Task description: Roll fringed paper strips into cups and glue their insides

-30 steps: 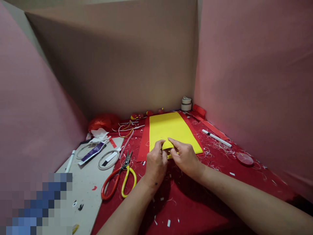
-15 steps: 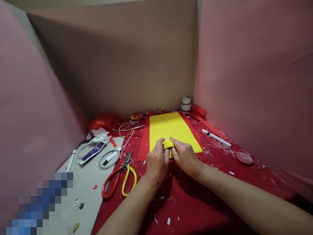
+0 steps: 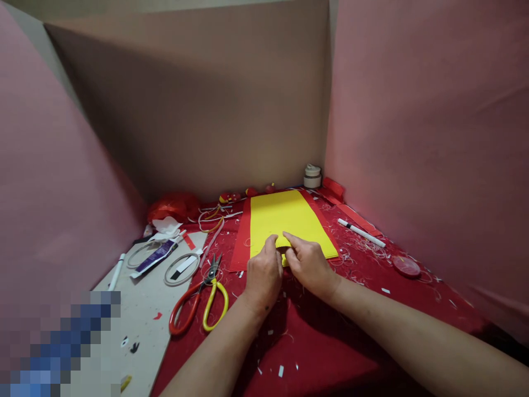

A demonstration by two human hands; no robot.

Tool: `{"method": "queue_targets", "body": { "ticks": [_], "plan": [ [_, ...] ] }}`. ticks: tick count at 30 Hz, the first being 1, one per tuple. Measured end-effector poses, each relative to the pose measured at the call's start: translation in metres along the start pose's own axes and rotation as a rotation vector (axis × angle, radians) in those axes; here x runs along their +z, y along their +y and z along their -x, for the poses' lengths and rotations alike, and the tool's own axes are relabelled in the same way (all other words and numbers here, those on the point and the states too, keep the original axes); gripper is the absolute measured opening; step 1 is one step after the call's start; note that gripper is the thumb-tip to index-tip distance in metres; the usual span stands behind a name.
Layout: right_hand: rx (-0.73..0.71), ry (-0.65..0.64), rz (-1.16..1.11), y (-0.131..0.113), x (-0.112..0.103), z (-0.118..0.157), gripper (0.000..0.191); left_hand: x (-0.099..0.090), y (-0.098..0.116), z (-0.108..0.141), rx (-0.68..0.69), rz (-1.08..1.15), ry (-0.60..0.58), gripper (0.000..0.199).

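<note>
A small yellow corrugated piece (image 3: 283, 241) is being gripped from both sides, its middle being bowed upward between the two hands. Its left end is being pinched by the fingers of the left hand (image 3: 264, 273), and its right end is being held between the thumb and forefinger of the right hand (image 3: 309, 264). The piece is being kept over the near edge of a yellow sheet (image 3: 285, 218) (much the same colour, so its outline is being partly lost). Whether the sheet is being touched by it cannot be told.

The yellow sheet is being borne by red corrugated sheets (image 3: 241, 242), which are being left visible along both sides. All of this is being supported by a red cloth (image 3: 322, 353), on which thread scraps and paper bits are being scattered. To the left, scissors (image 3: 211, 275) with one red and one yellow handle are being left with their blades slightly apart, near a grey board (image 3: 144, 320). On that board a purple tube (image 3: 155, 258) is being held up beside a grey ring (image 3: 182, 269). A white pen (image 3: 361, 232) is being supported by the cloth on the right, near a round clear lid (image 3: 406, 267).
</note>
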State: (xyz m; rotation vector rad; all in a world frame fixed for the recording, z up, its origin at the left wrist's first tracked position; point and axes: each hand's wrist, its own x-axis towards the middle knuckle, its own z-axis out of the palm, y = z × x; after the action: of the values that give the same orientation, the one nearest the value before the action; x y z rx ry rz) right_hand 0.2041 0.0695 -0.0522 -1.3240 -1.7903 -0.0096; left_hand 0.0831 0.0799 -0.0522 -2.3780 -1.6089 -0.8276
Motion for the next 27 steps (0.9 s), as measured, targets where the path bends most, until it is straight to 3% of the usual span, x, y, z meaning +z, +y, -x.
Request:
{"method": "queue_targets", "body": {
  "ticks": [12, 27],
  "plan": [
    [0.04, -0.027, -0.007, 0.0022, 0.0002, -0.0017, 0.041, 0.0016, 0.0022, 0.0001, 0.009, -0.139, -0.103, 0.034],
    [-0.005, -0.074, 0.065, 0.0043, 0.0006, -0.0016, 0.038, 0.0019, 0.0018, 0.0008, 0.036, -0.229, -0.093, 0.036]
  ]
}}
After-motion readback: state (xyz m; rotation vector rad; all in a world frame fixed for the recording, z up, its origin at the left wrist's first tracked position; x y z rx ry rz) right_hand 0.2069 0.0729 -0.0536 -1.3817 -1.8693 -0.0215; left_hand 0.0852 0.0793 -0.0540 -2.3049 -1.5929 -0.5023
